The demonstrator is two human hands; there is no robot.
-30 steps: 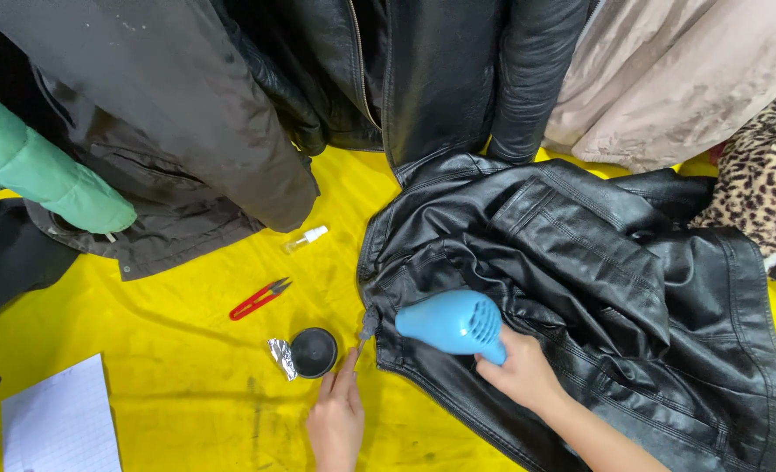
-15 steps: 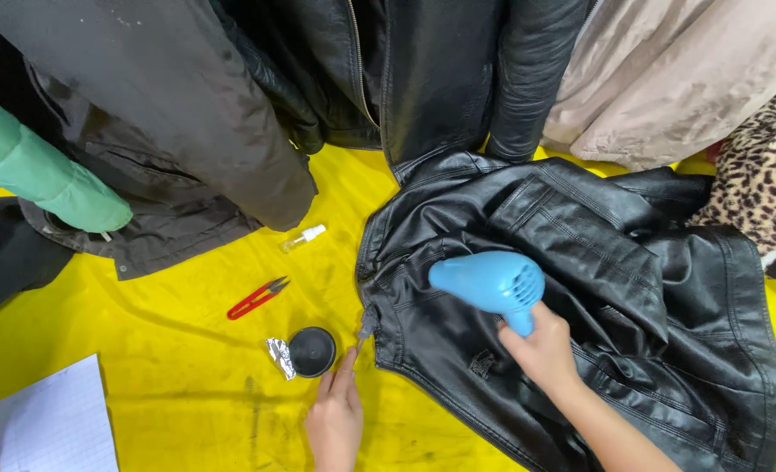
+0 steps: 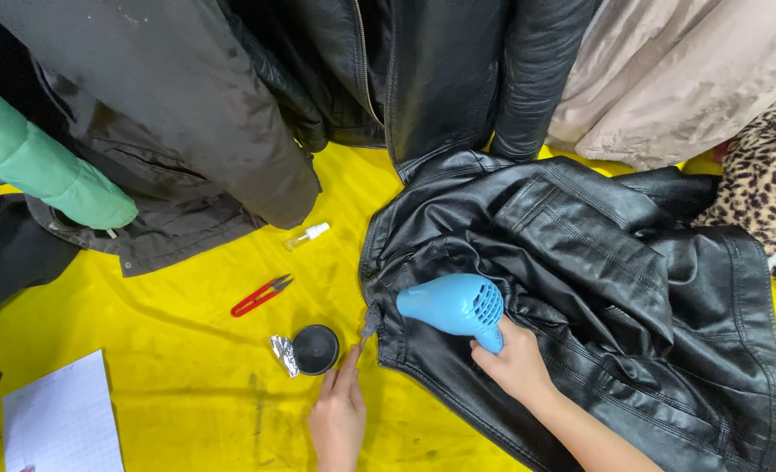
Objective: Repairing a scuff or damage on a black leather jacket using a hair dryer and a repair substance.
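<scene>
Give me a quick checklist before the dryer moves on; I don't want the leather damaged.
1. Right hand grips blue hair dryer handle: ok.
2. Nozzle aimed at black leather jacket edge: ok.
3. Left hand fingers beside the jacket's edge, clear of the nozzle: ok.
4. Round black tin clear of the jacket: ok.
5. Red snips out of the way: ok.
6. Dryer running: cannot tell.

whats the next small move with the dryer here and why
Probably hold the blue hair dryer steady a moment, nozzle aimed at the jacket edge by the zipper pull. The right hand grips its handle, and the left hand rests its fingertips just below that pull, beside the small black tin, so that spot seems the one being worked.
</scene>
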